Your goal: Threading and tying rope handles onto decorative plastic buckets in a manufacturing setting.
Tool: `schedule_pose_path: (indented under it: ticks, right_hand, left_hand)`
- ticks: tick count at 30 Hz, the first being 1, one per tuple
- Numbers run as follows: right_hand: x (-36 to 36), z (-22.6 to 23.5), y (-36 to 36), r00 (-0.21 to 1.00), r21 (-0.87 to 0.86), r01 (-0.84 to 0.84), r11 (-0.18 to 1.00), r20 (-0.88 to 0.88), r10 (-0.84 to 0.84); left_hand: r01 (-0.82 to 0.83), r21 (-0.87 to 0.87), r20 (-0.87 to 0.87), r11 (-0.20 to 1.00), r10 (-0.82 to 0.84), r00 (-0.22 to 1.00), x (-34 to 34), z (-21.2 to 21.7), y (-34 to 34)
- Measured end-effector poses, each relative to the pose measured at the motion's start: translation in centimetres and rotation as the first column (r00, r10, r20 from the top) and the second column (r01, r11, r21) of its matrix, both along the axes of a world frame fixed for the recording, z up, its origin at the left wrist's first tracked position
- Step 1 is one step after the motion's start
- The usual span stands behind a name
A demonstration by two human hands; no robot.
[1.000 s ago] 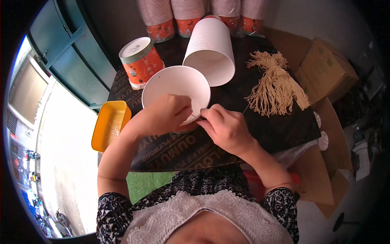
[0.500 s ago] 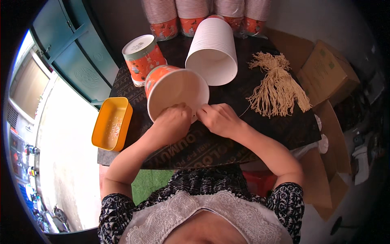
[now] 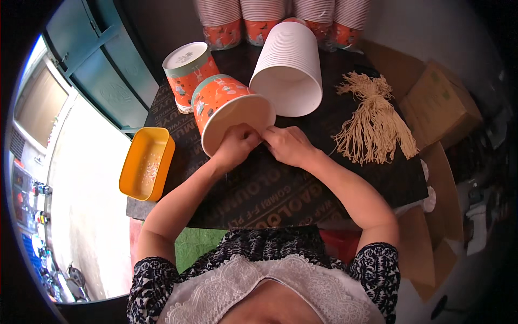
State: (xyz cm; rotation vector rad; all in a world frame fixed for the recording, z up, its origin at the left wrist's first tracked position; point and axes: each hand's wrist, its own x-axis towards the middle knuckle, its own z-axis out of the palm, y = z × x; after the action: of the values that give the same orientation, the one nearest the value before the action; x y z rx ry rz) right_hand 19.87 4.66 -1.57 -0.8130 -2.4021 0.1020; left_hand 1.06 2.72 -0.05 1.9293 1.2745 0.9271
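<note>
- Orange printed paper covers the outside of the tub (image 3: 222, 103) at the middle of the table (image 3: 253, 197), tipped so that its wide white mouth faces the person and slants downward.
- Left hand (image 3: 240, 146): at the mouth, fingers curled in front of the pale inside wall — whether they grasp the rim or something smaller, I cannot tell.
- Right hand (image 3: 287, 146): bent fingers bunched at the rim's right edge, close beside the left fingertips; what they pinch is hidden.
- Just behind the tub, a nested stack of white-rimmed tubs (image 3: 288, 51) lies on its side, opening toward the person.
- Left of that stack, another orange tub (image 3: 191, 75) stands upside down, its pale base up.
- Beige cords (image 3: 376, 124) lie in a tied bundle on the table's right side, loose ends fanned toward the person.
- Near the left edge sits a yellow container (image 3: 127, 171) with small pale bits inside.
- Along the back — plastic-wrapped tub stacks (image 3: 221, 32) in a row.
</note>
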Motion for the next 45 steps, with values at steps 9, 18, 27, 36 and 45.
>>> schedule_pose_path:
  ticks: [9,18,27,36,45]
  right_hand:
    - [0.7,-0.6,0.6,0.995,-0.028,0.077,0.997,-0.065,-0.078]
    - [1.0,-0.1,0.4,0.993,-0.163,0.119,0.979,0.01,-0.119]
    - [0.8,-0.2,-1.3,0.968,-0.061,0.25,0.966,-0.017,-0.251]
    - [0.7,-0.3,-1.2,0.989,-0.045,0.118,0.992,0.091,-0.113]
    - [1.0,-0.3,-0.7,0.995,-0.14,0.088,0.986,0.065,-0.079]
  left_hand:
    - [-0.075,-0.434,0.36,0.898,0.249,0.899,1.5,0.5,0.3]
    - [-0.249,-0.243,0.18,0.938,0.296,0.938,2.8,-0.4,0.6]
    - [-0.289,-0.306,0.121,0.907,0.338,0.933,3.3,0.7,0.5]
    - [-0.25,-0.328,0.198,0.911,0.324,0.925,3.4,0.1,0.8]
    - [-0.198,-0.319,0.222,0.927,0.276,0.935,3.3,0.3,0.9]
